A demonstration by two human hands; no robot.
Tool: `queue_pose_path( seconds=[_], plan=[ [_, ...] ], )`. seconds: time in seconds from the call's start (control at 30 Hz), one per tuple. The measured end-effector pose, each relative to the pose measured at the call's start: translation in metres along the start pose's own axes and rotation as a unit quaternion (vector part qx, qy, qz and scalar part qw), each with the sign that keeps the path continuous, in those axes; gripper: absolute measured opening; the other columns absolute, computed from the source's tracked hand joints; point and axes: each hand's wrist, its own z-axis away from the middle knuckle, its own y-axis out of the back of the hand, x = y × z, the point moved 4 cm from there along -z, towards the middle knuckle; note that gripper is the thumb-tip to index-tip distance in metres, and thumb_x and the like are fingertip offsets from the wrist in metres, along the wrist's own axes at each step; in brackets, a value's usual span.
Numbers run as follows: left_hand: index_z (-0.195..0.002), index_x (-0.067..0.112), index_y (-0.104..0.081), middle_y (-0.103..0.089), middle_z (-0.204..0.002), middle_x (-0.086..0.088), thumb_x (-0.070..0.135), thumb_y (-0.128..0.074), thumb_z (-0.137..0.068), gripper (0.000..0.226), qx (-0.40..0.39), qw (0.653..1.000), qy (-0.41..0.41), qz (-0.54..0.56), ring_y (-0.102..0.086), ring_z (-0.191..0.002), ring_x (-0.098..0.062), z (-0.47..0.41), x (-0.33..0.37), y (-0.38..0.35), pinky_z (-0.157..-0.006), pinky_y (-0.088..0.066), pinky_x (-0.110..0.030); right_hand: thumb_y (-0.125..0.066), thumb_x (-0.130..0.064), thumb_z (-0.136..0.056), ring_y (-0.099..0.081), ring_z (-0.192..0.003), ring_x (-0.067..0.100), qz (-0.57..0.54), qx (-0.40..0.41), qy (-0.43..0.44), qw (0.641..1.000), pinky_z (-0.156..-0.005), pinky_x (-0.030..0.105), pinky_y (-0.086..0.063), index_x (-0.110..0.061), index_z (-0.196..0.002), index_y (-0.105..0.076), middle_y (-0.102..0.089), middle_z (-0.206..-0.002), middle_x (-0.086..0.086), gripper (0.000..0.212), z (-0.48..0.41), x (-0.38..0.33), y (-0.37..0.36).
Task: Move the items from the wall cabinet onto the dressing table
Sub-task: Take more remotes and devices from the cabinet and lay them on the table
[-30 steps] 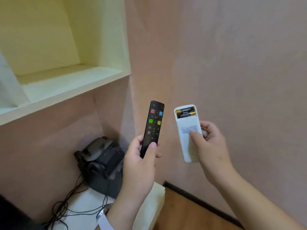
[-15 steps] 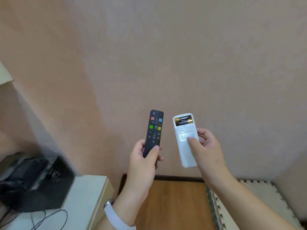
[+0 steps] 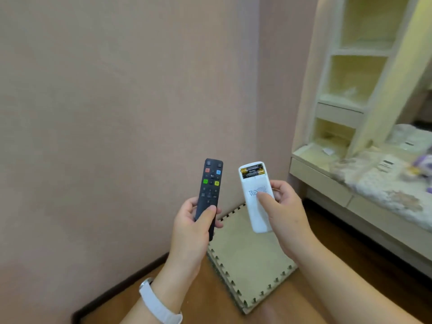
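Plain pink wall [image 3: 117,101] across the left and centre, meeting at a corner beside pale cream shelving [image 3: 350,78] on the right. Open cubbies stacked one above another, blurred inside. Below the shelving, a cream table [image 3: 327,178] with a lace-like cloth [image 3: 385,190] over its top. Brown wood floor [image 3: 350,265], with a dark skirting [image 3: 121,288] along the wall's foot. Stacked beige foam mats [image 3: 247,260] with toothed edges lying on the floor near the corner. Soft, even light.
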Motion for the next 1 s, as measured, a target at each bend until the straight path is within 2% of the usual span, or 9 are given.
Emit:
queue_pose_path(
  seconds=[0.13,0.3,0.43,0.53,0.67,0.87,1.0],
  plan=[
    [-0.104,0.014,-0.058,-0.071,-0.083,-0.002,0.008,-0.056,-0.095,0.011,-0.068,0.998,0.005,0.0,-0.059,-0.062,-0.012,-0.004,-0.001,-0.063,-0.055,-0.043,-0.026,-0.059,-0.013,-0.091,-0.065,-0.066,0.006,0.007,0.066,-0.006,0.998,-0.052,0.02,-0.047,-0.023,-0.099,-0.059,-0.073,-0.083,-0.005,0.013,-0.005,0.0,0.062],
    [-0.101,0.016,-0.059,-0.072,-0.081,0.0,0.007,-0.056,-0.093,0.013,-0.15,0.988,0.022,-0.009,-0.061,-0.066,-0.017,-0.019,-0.012,-0.131,-0.058,-0.041,-0.032,-0.059,-0.015,-0.09,-0.067,-0.073,0.015,0.02,0.149,-0.028,0.988,-0.061,0.033,-0.051,-0.025,-0.098,-0.059,-0.074,-0.085,-0.005,0.013,-0.01,0.009,0.121],
    [-0.1,0.017,-0.06,-0.073,-0.081,0.002,0.009,-0.055,-0.092,0.013,-0.202,0.978,0.041,-0.008,-0.062,-0.066,-0.016,-0.044,-0.027,-0.181,-0.06,-0.041,-0.034,-0.059,-0.016,-0.09,-0.069,-0.076,0.02,0.033,0.205,-0.047,0.977,-0.062,0.037,-0.055,-0.025,-0.101,-0.059,-0.074,-0.087,-0.003,0.014,-0.024,0.016,0.155],
    [-0.103,0.015,-0.059,-0.073,-0.089,-0.005,0.01,-0.054,-0.093,0.012,-0.25,0.966,0.062,0.003,-0.062,-0.063,-0.013,-0.062,-0.036,-0.216,-0.06,-0.043,-0.03,-0.059,-0.017,-0.091,-0.07,-0.078,0.02,0.045,0.242,-0.061,0.967,-0.062,0.036,-0.056,-0.026,-0.102,-0.058,-0.073,-0.088,-0.003,0.014,-0.039,0.018,0.176],
    [-0.104,0.015,-0.06,-0.073,-0.089,-0.007,0.009,-0.053,-0.094,0.013,-0.307,0.948,0.079,0.025,-0.062,-0.061,-0.012,-0.091,-0.04,-0.26,-0.053,-0.045,-0.02,-0.059,-0.018,-0.091,-0.07,-0.08,0.021,0.065,0.295,-0.072,0.951,-0.062,0.037,-0.057,-0.026,-0.102,-0.058,-0.072,-0.093,0.0,0.014,-0.064,0.015,0.198],
    [-0.104,0.02,-0.06,-0.073,-0.087,-0.003,0.01,-0.052,-0.095,0.016,-0.385,0.917,0.096,0.037,-0.063,-0.063,-0.013,-0.127,-0.046,-0.317,-0.055,-0.048,-0.021,-0.06,-0.016,-0.092,-0.07,-0.078,0.016,0.084,0.377,-0.067,0.92,-0.056,0.029,-0.054,-0.027,-0.1,-0.059,-0.073,-0.091,-0.004,0.014,-0.087,0.008,0.222],
    [-0.108,0.018,-0.059,-0.073,-0.091,-0.003,0.01,-0.052,-0.095,0.017,-0.436,0.893,0.109,0.024,-0.064,-0.064,-0.012,-0.126,-0.055,-0.358,-0.061,-0.047,-0.03,-0.059,-0.014,-0.09,-0.07,-0.078,0.014,0.099,0.431,-0.077,0.894,-0.057,0.028,-0.055,-0.025,-0.101,-0.06,-0.073,-0.09,-0.005,0.015,-0.083,0.011,0.246]
  ],
)
